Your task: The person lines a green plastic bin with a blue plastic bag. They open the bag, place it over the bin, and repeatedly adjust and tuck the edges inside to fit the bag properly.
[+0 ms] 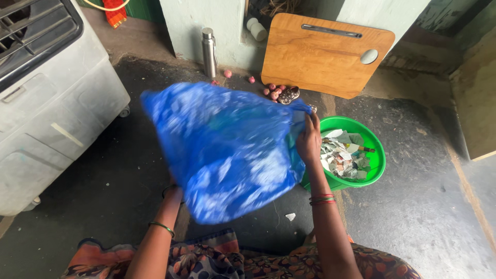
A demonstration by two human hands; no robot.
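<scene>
Blue plastic bag (227, 150) spread wide: our right hand (309, 142) pinches its edge beside the green bowl (378, 155); left hand (173, 192) hidden, its grip unclear.

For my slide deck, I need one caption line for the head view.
Both hands hold up a blue plastic bag beside a green basin of paper scraps.
</scene>
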